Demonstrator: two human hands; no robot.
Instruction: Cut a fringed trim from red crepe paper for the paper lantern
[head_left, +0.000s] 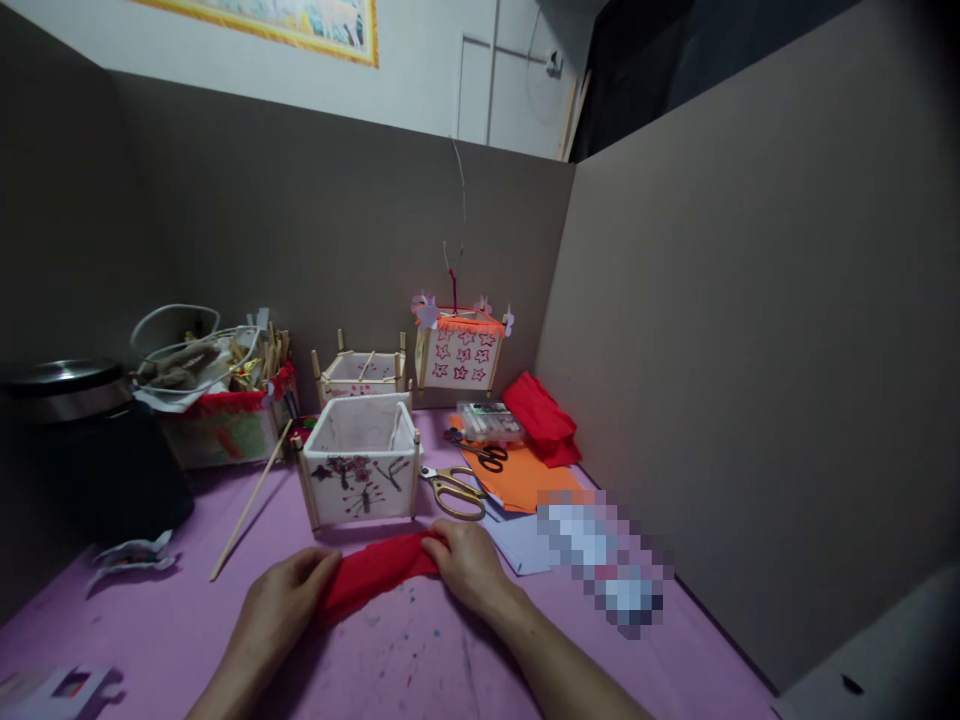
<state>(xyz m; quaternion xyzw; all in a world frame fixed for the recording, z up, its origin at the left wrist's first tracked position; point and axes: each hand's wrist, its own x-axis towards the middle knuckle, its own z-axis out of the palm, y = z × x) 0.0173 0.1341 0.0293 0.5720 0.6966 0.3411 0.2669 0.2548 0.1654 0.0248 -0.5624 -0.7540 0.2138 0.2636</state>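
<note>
A strip of red paper or cloth (381, 572) stretches between my two hands, low over the purple tabletop. My left hand (289, 600) pinches its left end, and my right hand (469, 565) pinches its right end. Just beyond the strip stands a white lantern box (364, 485) with wooden sticks at its corners and dark and red floral drawings. Gold-handled scissors (456, 492) lie right of the box, near my right hand.
Behind are another stick-framed box (365, 372) and a hanging lantern (461, 358). Orange paper (517, 480), black scissors (491, 457) and red material (541, 420) lie right. Left are a stick (251, 500), a filled basket (232, 435) and a dark container (105, 470).
</note>
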